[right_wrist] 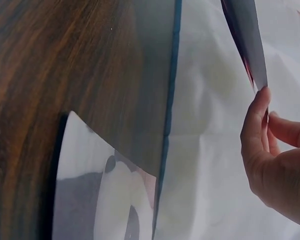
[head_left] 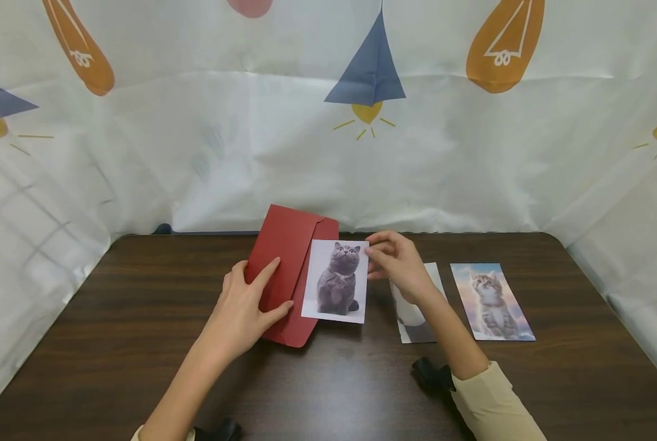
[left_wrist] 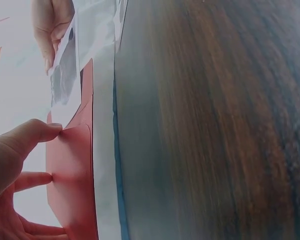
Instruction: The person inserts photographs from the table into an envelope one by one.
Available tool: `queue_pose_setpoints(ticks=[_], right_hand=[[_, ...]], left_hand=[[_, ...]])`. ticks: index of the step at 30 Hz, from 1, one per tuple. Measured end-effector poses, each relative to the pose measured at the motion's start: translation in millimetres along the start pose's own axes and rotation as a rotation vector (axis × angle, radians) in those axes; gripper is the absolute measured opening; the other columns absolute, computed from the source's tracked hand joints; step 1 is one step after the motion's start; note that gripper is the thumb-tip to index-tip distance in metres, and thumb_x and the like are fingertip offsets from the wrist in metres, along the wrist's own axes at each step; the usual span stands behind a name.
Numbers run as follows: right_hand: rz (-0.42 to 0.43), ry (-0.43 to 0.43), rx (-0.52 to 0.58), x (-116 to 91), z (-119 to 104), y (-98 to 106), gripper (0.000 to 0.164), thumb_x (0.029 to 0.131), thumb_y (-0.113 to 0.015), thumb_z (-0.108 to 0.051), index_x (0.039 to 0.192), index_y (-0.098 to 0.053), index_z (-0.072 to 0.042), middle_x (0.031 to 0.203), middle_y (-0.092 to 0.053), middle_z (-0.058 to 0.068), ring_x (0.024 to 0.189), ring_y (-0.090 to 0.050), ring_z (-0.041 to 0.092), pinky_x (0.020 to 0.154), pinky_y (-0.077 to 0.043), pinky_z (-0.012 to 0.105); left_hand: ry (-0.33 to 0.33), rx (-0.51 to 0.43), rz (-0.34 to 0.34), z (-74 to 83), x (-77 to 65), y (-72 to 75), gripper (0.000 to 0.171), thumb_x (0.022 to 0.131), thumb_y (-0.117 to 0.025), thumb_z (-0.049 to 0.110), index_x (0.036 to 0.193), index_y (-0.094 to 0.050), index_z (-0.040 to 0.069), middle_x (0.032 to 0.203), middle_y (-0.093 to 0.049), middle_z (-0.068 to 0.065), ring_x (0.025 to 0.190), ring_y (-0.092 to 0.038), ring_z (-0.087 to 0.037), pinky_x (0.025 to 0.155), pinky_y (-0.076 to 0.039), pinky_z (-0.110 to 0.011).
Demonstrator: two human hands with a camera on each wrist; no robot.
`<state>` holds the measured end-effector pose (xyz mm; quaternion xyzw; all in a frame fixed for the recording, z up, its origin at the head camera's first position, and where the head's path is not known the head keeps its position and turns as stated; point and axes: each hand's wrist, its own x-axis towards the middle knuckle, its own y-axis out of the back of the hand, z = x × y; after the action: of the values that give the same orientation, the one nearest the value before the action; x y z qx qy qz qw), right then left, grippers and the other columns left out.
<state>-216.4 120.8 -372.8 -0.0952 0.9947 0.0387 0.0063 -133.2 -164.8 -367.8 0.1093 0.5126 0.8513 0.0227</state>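
A red envelope point(head_left: 286, 257) is tilted up over the table. My left hand point(head_left: 245, 306) grips it at its left side, with the thumb and forefinger spread across its front. Between thumb and fingertips, my right hand point(head_left: 397, 260) pinches the right edge of a photo card of a grey cat point(head_left: 336, 282). That card overlaps the envelope's flap side in the head view. From the left wrist, its lower corner shows close to the envelope's edge near my thumb. In the right wrist view the card appears nearly edge-on above the right fingertips.
On the dark wooden table point(head_left: 124, 343), a white-and-grey picture card point(right_wrist: 110, 200) lies partly under my right forearm. Farther right is a photo card of a tabby kitten point(head_left: 493, 300). A white patterned curtain point(head_left: 284, 153) hangs behind the table's far edge.
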Motion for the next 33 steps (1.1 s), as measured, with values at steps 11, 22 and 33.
queue_pose_setpoints(ticks=[11,22,33], right_hand=[[0.004,-0.013,0.050,-0.6,-0.9,-3.5,0.027,0.105,-0.059,0.002,0.130,-0.054,0.011,0.095,-0.066,0.001,0.071,-0.064,0.013,0.067,-0.063,0.028],[0.000,-0.004,0.063,-1.8,0.7,-7.0,0.026,0.105,-0.060,0.001,0.128,-0.055,0.012,0.094,-0.066,0.003,0.069,-0.065,0.013,0.067,-0.064,0.030],[0.022,-0.005,0.068,-2.9,1.8,-9.8,0.023,0.103,-0.062,0.000,0.123,-0.057,0.012,0.093,-0.067,0.005,0.069,-0.065,0.014,0.067,-0.064,0.032]], left_hand=[[0.009,-0.001,-0.016,4.1,2.8,-2.2,0.076,0.090,-0.084,0.026,0.156,-0.050,0.008,0.150,-0.037,-0.037,0.132,-0.041,-0.054,0.092,-0.058,-0.063],[-0.009,-0.010,-0.004,4.5,4.3,-5.9,0.075,0.090,-0.083,0.025,0.155,-0.051,0.007,0.150,-0.037,-0.038,0.132,-0.041,-0.054,0.094,-0.057,-0.064],[-0.002,-0.022,-0.017,4.3,3.7,-7.5,0.078,0.087,-0.085,0.025,0.155,-0.050,0.008,0.151,-0.037,-0.036,0.135,-0.039,-0.054,0.090,-0.059,-0.063]])
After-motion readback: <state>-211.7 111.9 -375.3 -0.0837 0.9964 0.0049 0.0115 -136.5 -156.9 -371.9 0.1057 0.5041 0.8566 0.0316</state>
